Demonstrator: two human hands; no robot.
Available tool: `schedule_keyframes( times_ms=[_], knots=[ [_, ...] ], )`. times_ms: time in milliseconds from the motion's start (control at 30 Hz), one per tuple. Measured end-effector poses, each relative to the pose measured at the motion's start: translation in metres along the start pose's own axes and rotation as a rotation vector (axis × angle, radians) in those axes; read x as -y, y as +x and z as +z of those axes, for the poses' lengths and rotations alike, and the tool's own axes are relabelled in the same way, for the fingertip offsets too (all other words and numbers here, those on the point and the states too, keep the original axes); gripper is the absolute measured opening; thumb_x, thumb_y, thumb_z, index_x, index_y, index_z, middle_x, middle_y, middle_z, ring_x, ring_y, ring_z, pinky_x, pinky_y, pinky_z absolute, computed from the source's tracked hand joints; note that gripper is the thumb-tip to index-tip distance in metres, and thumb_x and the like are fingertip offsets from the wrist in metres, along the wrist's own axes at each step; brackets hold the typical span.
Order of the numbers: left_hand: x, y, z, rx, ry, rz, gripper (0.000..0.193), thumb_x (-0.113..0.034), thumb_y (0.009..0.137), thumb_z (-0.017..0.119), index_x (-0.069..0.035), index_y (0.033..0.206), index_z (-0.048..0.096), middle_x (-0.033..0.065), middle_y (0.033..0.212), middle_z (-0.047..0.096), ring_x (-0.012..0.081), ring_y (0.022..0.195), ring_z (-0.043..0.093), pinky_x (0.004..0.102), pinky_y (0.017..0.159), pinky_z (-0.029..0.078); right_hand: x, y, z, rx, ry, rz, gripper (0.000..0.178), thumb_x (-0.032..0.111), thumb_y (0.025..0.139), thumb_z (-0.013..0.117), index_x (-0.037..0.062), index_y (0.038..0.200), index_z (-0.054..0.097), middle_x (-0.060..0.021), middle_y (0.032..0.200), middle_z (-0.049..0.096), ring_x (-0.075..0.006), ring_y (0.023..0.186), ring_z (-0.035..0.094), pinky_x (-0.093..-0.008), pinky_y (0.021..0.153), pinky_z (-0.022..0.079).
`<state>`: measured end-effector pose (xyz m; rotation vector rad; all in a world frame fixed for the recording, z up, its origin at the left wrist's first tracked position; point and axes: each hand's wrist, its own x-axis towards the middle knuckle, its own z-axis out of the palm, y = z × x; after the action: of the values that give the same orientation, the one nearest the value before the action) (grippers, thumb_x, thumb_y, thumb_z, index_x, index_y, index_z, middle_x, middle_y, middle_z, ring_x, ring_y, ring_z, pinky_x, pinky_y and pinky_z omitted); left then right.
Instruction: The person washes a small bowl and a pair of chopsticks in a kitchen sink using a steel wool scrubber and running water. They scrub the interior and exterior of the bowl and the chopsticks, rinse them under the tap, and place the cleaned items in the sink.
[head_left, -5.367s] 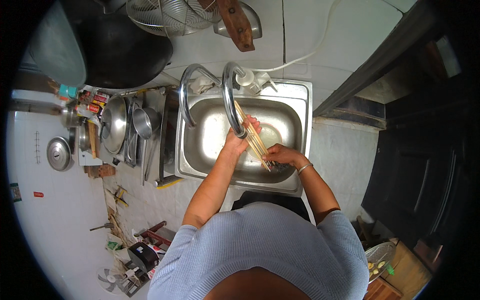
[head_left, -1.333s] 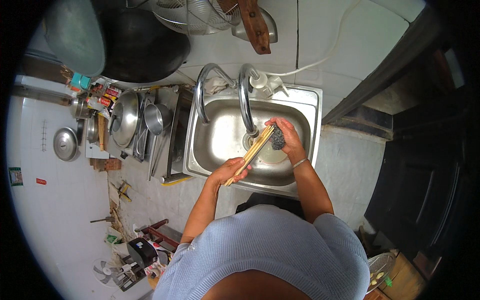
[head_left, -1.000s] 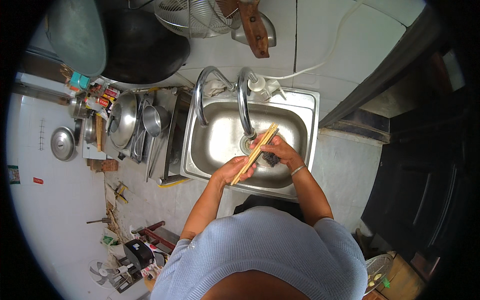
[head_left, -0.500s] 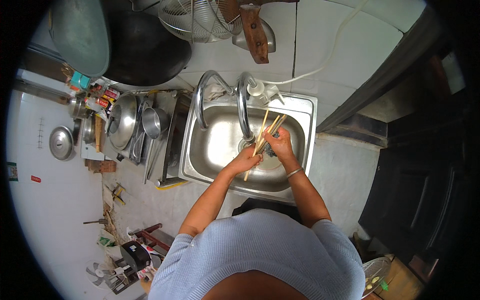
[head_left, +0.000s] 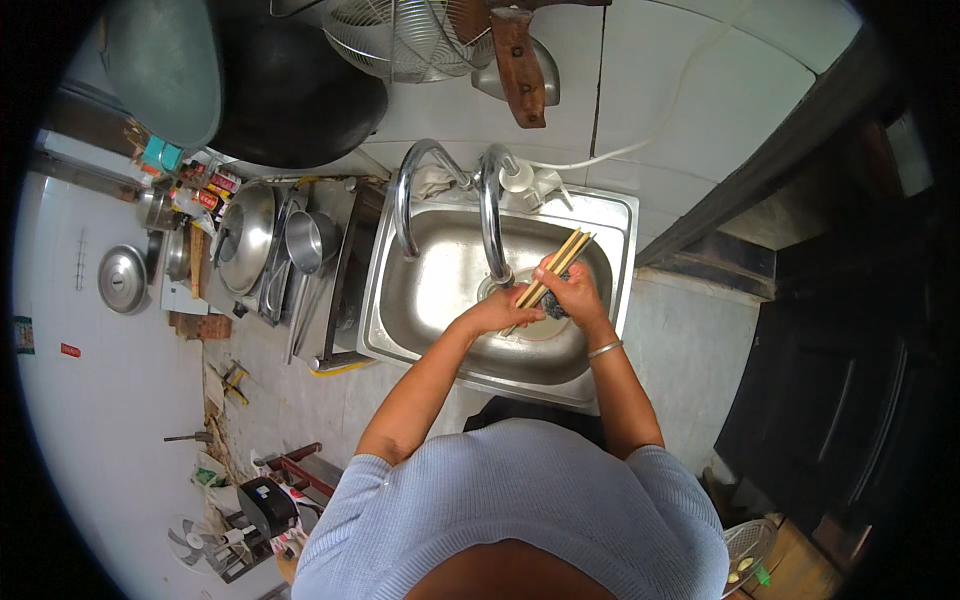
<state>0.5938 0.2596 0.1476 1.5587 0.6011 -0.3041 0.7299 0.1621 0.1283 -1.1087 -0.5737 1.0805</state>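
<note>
Centrally, left hand (head_left: 497, 315) and right hand (head_left: 572, 293) meet over the steel sink (head_left: 440, 300); left fingers closed round the lower end of a bundle of chopsticks (head_left: 555, 265), right fingers pressing a dark scrubber (head_left: 556, 308) against it. Two curved taps (head_left: 490, 215) arch just behind. Pots (head_left: 250, 235) crowd the counter (head_left: 690, 340) further left; black wok (head_left: 290, 100) beyond, white tiled wall (head_left: 650, 80) farthest

Chopsticks (head_left: 556, 266) over sink (head_left: 430, 290); pots (head_left: 250, 235) left of it.
</note>
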Motion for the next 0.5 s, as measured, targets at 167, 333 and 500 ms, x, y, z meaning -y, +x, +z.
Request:
schedule_keyframes(
  times_ms=[167,333,500],
  knots=[
    [0.025,0.031,-0.006,-0.366,0.244,0.207,0.039,-0.019,0.07,0.067,-0.004,0.104,0.054,0.0103,0.084,0.06,0.0217,0.078,0.057,0.0348,0.072,0.046,0.018,0.005,0.021,-0.135,-0.365,-0.183,0.019,0.017,0.079,0.066,0.0004,0.086,0.06,-0.0035,0.074,0.061,-0.0093,0.068,0.057,-0.0248,0.063,0.046],
    [-0.013,0.006,-0.017,-0.095,0.072,0.005,0.025,-0.018,0.075,0.065,-0.001,0.091,0.057,0.006,0.075,0.06,0.0162,0.067,0.058,0.0307,0.063,0.047,0.027,0.009,0.012,0.206,-0.404,-0.085,0.024,0.013,0.078,0.062,-0.0004,0.098,0.062,-0.0077,0.086,0.064,-0.0118,0.08,0.058,-0.0281,0.074,0.047],
    [0.04,-0.002,-0.019,0.068,-0.172,-0.034,0.018,-0.021,0.085,0.061,-0.004,0.086,0.056,0.0039,0.06,0.054,0.0092,0.048,0.049,0.0229,0.044,0.04,-0.002,0.016,0.013,0.244,-0.221,0.04,0.021,0.01,0.079,0.06,0.0011,0.098,0.064,-0.0034,0.083,0.064,-0.0092,0.074,0.057,-0.0245,0.069,0.046]
  ],
)
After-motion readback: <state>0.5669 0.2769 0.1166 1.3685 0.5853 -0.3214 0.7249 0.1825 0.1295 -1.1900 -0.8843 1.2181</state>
